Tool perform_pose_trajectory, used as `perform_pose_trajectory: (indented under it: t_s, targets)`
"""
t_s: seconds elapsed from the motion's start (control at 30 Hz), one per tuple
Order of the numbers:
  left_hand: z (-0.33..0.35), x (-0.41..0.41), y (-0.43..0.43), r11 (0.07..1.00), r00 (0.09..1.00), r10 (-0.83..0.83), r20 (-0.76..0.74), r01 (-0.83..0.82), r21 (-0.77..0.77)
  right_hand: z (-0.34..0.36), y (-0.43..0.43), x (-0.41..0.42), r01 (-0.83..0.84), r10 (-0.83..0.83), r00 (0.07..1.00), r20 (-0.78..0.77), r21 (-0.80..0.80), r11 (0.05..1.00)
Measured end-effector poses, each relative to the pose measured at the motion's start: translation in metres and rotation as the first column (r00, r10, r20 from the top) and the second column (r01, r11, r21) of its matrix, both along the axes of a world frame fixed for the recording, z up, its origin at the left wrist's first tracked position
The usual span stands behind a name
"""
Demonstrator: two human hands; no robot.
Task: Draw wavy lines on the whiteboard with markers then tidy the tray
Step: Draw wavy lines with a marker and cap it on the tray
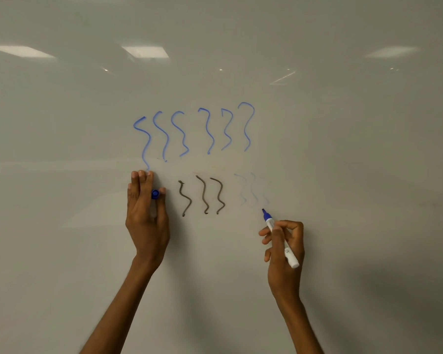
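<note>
The whiteboard (343,149) fills the view. Several blue wavy lines (195,131) run across its middle. Below them are three brown wavy lines (202,196), and to their right some faint blue wavy lines (252,190). My right hand (285,247) holds an uncapped blue marker (279,236), its tip just off the lower end of the faint lines. My left hand (146,213) lies flat against the board, left of the brown lines, with the blue marker cap (155,194) pinched between thumb and fingers. The tray is out of view.
Ceiling lights reflect on the glossy board (145,51) near the top. Bare board surface extends to the left, right and below the drawings.
</note>
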State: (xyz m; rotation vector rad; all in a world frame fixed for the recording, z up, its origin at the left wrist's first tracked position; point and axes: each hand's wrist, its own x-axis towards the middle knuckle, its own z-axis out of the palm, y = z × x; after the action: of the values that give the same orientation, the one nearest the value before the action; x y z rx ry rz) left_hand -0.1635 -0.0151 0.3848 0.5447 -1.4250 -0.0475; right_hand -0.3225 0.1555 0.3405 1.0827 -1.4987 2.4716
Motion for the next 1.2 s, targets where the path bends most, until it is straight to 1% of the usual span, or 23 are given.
perform_pose_trajectory:
  t_s: [0.03, 0.07, 0.13, 0.17, 0.23, 0.27, 0.3, 0.33, 0.37, 0.4, 0.43, 0.47, 0.5, 0.53, 0.63, 0.83, 0.97, 1.0, 1.13, 1.2]
  targets:
    - [0.002, 0.001, 0.004, 0.998, 0.998, -0.053, -0.031, 0.054, 0.031, -0.003, 0.001, 0.001, -0.014, 0.014, 1.0, 0.004, 0.023, 1.0]
    - [0.004, 0.002, 0.011, 0.987, 0.987, -0.127, -0.096, 0.135, 0.083, -0.005, 0.003, 0.002, -0.029, 0.029, 0.999, 0.014, 0.037, 0.999]
    - [0.008, 0.006, 0.032, 0.93, 0.933, -0.249, -0.26, 0.305, 0.205, -0.008, 0.007, 0.005, -0.058, 0.056, 0.998, 0.039, 0.035, 0.998]
    - [0.006, 0.007, 0.045, 0.9, 0.911, -0.274, -0.307, 0.356, 0.252, -0.009, 0.009, 0.008, -0.077, 0.076, 0.996, 0.054, 0.023, 0.997]
    - [-0.006, 0.009, 0.068, 0.831, 0.88, -0.337, -0.335, 0.445, 0.333, -0.013, 0.014, 0.017, -0.132, 0.133, 0.986, 0.098, -0.014, 0.991]
    - [-0.017, 0.008, 0.075, 0.764, 0.847, -0.386, -0.365, 0.516, 0.388, -0.017, 0.015, 0.022, -0.165, 0.167, 0.979, 0.117, -0.025, 0.986]
    - [-0.029, 0.007, 0.081, 0.661, 0.797, -0.429, -0.424, 0.598, 0.454, -0.022, 0.015, 0.026, -0.201, 0.203, 0.971, 0.129, -0.025, 0.979]
    - [-0.04, 0.007, 0.086, 0.523, 0.736, -0.451, -0.505, 0.676, 0.519, -0.028, 0.016, 0.029, -0.241, 0.24, 0.961, 0.139, -0.011, 0.971]
    - [-0.052, 0.007, 0.089, 0.36, 0.674, -0.447, -0.588, 0.737, 0.572, -0.034, 0.016, 0.033, -0.281, 0.276, 0.95, 0.146, 0.014, 0.96]
    - [-0.063, 0.008, 0.092, 0.214, 0.635, -0.433, -0.639, 0.762, 0.611, -0.041, 0.016, 0.036, -0.32, 0.309, 0.939, 0.152, 0.048, 0.946]
    - [-0.073, 0.01, 0.095, 0.107, 0.62, -0.427, -0.658, 0.757, 0.644, -0.047, 0.016, 0.039, -0.35, 0.334, 0.93, 0.155, 0.09, 0.932]
    - [-0.083, 0.011, 0.097, 0.029, 0.609, -0.425, -0.67, 0.749, 0.662, -0.054, 0.015, 0.041, -0.37, 0.349, 0.924, 0.153, 0.139, 0.918]
    - [-0.091, 0.013, 0.099, -0.024, 0.6, -0.419, -0.682, 0.743, 0.668, -0.06, 0.015, 0.044, -0.382, 0.358, 0.922, 0.149, 0.187, 0.905]
    - [-0.097, 0.015, 0.101, -0.056, 0.594, -0.407, -0.694, 0.742, 0.668, -0.065, 0.015, 0.047, -0.392, 0.367, 0.919, 0.145, 0.227, 0.892]
    - [-0.112, 0.016, 0.103, -0.098, 0.59, -0.368, -0.719, 0.744, 0.661, -0.076, 0.015, 0.056, -0.406, 0.38, 0.914, 0.143, 0.289, 0.867]
    - [-0.127, 0.02, 0.11, -0.173, 0.585, -0.318, -0.746, 0.738, 0.652, -0.087, 0.016, 0.065, -0.373, 0.343, 0.928, 0.148, 0.321, 0.871]
    - [-0.132, 0.022, 0.112, -0.195, 0.57, -0.307, -0.762, 0.746, 0.637, -0.095, 0.018, 0.068, -0.367, 0.344, 0.93, 0.128, 0.359, 0.858]
    - [-0.134, 0.022, 0.113, -0.188, 0.58, -0.321, -0.749, 0.736, 0.65, -0.097, 0.018, 0.07, -0.368, 0.342, 0.93, 0.135, 0.361, 0.857]
    - [-0.148, 0.021, 0.121, -0.115, 0.675, -0.389, -0.627, 0.64, 0.76, -0.103, 0.021, 0.077, -0.36, 0.304, 0.931, 0.203, 0.355, 0.863]
    - [-0.155, 0.024, 0.123, -0.077, 0.703, -0.426, -0.57, 0.6, 0.797, -0.105, 0.024, 0.077, -0.344, 0.278, 0.935, 0.221, 0.37, 0.863]
